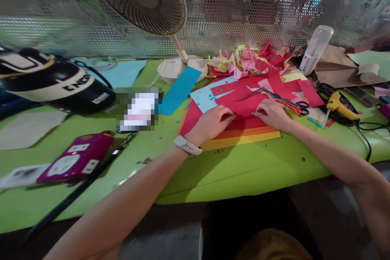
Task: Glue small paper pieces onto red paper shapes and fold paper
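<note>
My left hand (pixel 215 121), with a white band at the wrist, has its fingers pinched together over a stack of coloured paper. Opposite it, my right hand (pixel 269 114) is also closed at the fingertips. Red paper (pixel 243 124) lies beneath both hands, and what they pinch cannot be made out against it. Orange and yellow sheets (pixel 240 140) show under the red along the near edge. Scissors (pixel 300 107) and an orange cutter (pixel 288 105) rest just beyond my right hand. Light blue paper (pixel 202 96) lies beyond my left hand.
A fan (pixel 183 67) stands behind a blue strip (pixel 181 91). Paper scraps (pixel 250 61) are heaped at the back. To the right are a yellow glue gun (pixel 341 107) and a bottle (pixel 317 48). A phone (pixel 140 109), magenta case (pixel 77 156) and black flask (pixel 61 83) lie left.
</note>
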Motion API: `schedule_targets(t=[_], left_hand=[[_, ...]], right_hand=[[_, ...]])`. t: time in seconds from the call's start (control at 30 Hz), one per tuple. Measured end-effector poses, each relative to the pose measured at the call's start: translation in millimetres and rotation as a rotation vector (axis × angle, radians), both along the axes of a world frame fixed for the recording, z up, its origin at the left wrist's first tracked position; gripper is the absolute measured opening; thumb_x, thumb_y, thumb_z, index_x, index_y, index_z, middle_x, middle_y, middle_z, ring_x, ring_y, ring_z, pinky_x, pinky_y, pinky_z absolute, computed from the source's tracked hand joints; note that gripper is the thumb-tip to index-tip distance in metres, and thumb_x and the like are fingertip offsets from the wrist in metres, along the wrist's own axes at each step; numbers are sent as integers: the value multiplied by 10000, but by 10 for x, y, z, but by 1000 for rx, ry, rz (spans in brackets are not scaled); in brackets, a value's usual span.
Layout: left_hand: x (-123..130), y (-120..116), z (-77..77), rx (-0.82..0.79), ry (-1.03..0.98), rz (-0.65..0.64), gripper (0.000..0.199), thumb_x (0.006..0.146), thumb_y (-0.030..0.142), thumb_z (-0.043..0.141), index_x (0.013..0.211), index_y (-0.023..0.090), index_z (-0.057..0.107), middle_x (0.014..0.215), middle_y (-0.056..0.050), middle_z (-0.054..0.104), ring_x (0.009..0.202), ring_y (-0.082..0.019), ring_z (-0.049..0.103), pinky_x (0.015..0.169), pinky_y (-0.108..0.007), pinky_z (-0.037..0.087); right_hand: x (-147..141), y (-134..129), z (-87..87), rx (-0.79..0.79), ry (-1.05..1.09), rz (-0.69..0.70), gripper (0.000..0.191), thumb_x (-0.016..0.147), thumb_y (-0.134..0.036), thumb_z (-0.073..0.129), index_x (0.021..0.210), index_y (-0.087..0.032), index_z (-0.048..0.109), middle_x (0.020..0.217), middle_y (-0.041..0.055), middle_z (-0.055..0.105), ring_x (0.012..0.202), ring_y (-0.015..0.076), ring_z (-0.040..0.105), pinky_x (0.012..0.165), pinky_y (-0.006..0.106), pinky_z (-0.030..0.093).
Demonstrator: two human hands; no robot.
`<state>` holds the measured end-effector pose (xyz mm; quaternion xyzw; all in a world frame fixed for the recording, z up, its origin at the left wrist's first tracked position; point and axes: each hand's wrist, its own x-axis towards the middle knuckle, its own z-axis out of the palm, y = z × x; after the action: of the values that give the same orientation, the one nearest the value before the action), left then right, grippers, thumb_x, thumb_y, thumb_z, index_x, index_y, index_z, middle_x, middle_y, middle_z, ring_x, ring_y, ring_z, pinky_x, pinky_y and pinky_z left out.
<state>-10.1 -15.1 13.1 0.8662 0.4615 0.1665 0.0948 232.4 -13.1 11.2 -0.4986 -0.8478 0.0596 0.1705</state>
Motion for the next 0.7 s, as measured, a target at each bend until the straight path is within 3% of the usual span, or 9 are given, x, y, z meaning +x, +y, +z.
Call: schedule_targets(t=[0.07, 0.13, 0.2, 0.27, 0.37, 0.47, 0.7], left_hand=[[44, -57, 1, 53, 33, 35, 220, 936, 314, 491, 919, 167, 653, 903, -79, 692, 827, -217, 655, 770, -374, 504], [114, -155, -15, 193, 95, 64, 223, 943, 264, 460, 980, 180, 664, 990, -94, 706, 925, -243, 659, 891, -450, 468], [190, -254, -52, 280, 131, 21, 343, 936, 127, 379, 1132, 207, 648, 1255, -95, 651, 1127, -242, 614, 1039, -488, 381], [247, -319, -102, 234, 172, -82, 444, 936, 86, 307, 1281, 165, 575, 1347, -113, 605, 1236, -235, 564, 1093, -473, 352], [282, -347, -164, 137, 196, -121, 456, 997, 265, 295, 1372, 93, 489, 1411, -162, 541, 1311, -255, 507, 1110, -462, 360], [285, -349, -176, 85, 189, -103, 609, 995, 478, 296, 1410, 54, 433, 1467, -191, 464, 1357, -268, 453, 1129, -437, 350], [324, -396, -148, 30, 209, -68, 770, 962, 612, 239, 1468, 41, 342, 1524, -202, 369, 1413, -273, 368, 1170, -435, 285]], right_hand=[[3, 13, -7, -22, 17, -16, 175, 910, -309, 596, 849, -159, 663, 877, 71, 640, 892, 197, 578, 846, 329, 419], [6, 27, -17, -28, 30, -18, 165, 899, -308, 605, 840, -165, 663, 870, 62, 637, 881, 192, 579, 837, 328, 420], [5, 36, -21, -31, 40, -14, 155, 890, -305, 612, 834, -170, 663, 859, 55, 633, 868, 188, 578, 830, 326, 420], [-1, 35, -16, -40, 47, -15, 147, 882, -297, 618, 826, -168, 664, 843, 52, 630, 859, 185, 577, 830, 326, 418], [-15, 21, 5, -60, 59, -34, 147, 873, -293, 624, 813, -166, 669, 835, 52, 633, 858, 186, 577, 827, 326, 415], [-23, 7, 22, -71, 66, -64, 160, 869, -305, 625, 808, -166, 674, 844, 57, 642, 859, 188, 580, 816, 323, 415], [9, 27, 12, -60, 12, -133, 220, 869, -369, 614, 798, -172, 683, 870, 68, 655, 903, 206, 588, 847, 347, 409]])
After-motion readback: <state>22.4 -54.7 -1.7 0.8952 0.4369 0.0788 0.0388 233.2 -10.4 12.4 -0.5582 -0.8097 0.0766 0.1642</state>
